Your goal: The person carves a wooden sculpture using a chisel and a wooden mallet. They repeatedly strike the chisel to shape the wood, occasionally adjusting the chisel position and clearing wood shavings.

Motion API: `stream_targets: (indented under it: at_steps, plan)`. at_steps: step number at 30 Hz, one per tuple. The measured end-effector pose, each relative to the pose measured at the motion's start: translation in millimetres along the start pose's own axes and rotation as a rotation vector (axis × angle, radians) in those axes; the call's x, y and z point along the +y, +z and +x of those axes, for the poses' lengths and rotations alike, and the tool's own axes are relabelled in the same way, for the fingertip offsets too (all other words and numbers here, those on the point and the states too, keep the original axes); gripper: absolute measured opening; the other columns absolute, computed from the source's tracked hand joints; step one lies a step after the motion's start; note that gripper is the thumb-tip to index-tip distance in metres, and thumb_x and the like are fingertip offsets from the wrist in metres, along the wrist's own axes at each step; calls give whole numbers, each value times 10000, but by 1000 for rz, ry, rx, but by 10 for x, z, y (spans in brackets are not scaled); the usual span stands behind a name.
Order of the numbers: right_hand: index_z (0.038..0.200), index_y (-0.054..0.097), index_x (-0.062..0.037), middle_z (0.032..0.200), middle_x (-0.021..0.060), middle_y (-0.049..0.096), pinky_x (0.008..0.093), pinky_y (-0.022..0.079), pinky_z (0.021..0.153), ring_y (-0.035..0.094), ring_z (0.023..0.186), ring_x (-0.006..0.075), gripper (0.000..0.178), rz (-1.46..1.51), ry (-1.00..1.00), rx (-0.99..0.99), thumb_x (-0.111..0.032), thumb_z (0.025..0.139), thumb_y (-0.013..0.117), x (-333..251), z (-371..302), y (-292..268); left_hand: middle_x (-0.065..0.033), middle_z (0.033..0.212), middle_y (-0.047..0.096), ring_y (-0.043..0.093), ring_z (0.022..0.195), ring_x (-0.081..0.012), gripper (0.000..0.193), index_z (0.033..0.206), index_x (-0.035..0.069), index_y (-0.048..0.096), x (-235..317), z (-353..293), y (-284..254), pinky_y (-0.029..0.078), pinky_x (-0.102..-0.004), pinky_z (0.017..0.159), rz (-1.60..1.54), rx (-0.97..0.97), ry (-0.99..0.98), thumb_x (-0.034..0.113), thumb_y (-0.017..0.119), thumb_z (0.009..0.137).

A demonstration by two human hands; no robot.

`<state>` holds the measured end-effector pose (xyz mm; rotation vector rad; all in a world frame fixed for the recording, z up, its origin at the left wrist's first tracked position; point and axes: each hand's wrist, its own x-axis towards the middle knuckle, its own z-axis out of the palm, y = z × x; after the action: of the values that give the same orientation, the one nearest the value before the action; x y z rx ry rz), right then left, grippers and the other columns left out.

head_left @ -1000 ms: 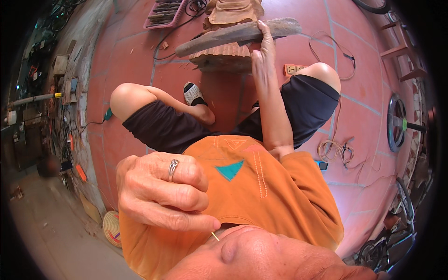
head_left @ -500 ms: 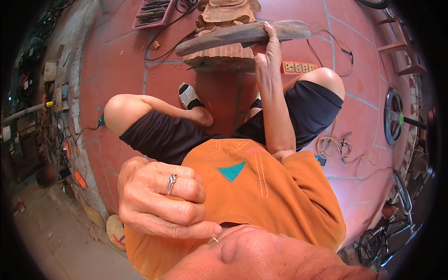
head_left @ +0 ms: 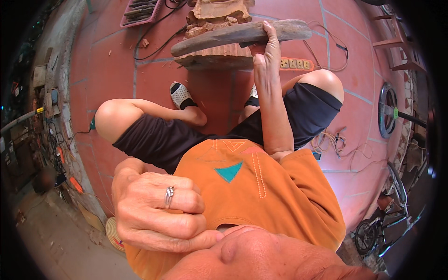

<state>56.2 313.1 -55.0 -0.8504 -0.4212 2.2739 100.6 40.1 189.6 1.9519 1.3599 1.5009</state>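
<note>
Though the right hand (head_left: 270,46) grips that curved grey-brown wooden bar (head_left: 219,37), its likely heft favours mid-length; left hand (head_left: 158,212) curled, contents unclear.

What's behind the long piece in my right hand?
Behind the long piece, carved brown wood and red tiled floor show above and below; whatever its length directly covers can't be seen.

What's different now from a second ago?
The left hand has moved down, thumb at the mouth; the thin pale stick that poked out there is no longer visible. The pink tray appears further left as the view shifted. The right hand keeps its grip on the grey wooden bar.
</note>
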Motion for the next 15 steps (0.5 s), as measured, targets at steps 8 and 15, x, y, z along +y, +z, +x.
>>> stream_targets:
  at_steps: [8,15]
  plan:
    - [1019,653,-109,989,25,678,443,576,878,667,938,203,282,-11,0,0,-112,818,849,-69,20,-65,9,679,565,525,575,-139,222,797,90,772,-127,-7,-24,290,-276,455,19,35,15,160,855,604]
    - [1001,662,-120,975,12,688,443,575,872,673,922,199,264,-1,-27,2,-106,815,848,-94,17,-72,-37,695,559,520,598,-169,211,819,32,777,-260,86,-76,366,-292,480,-14,-6,86,112,795,624]
